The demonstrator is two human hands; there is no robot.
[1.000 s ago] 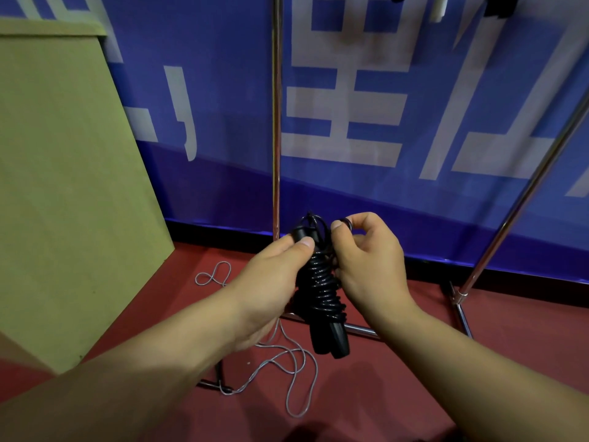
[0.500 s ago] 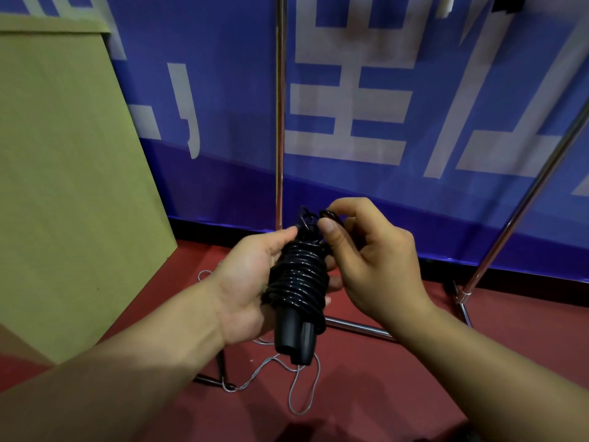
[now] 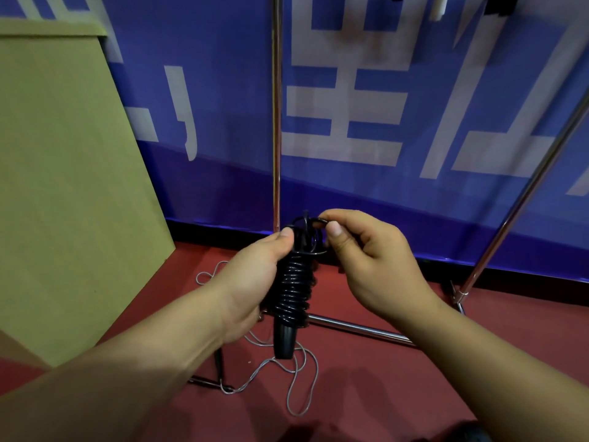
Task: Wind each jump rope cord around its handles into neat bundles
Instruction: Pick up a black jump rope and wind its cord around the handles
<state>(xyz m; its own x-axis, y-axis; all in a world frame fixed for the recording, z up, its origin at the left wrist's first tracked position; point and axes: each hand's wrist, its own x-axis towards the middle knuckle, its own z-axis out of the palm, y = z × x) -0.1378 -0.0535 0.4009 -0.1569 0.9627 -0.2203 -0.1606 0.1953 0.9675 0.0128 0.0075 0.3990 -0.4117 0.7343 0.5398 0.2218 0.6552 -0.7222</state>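
Black rope [image 3: 291, 288] held above grey cord [image 3: 299, 387], wound tight on its handles. Left hand [image 3: 251, 282] clamps the coils; right hand [image 3: 366, 260] pinches the top loop. Light, springy, slick; grip mid-bundle

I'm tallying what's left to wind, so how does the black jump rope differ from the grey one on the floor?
The black jump rope is coiled tightly around its handles; the grey jump rope lies in loose loops. The black one is held up in both hands, left hand and right hand; the grey one rests untouched on the red floor.
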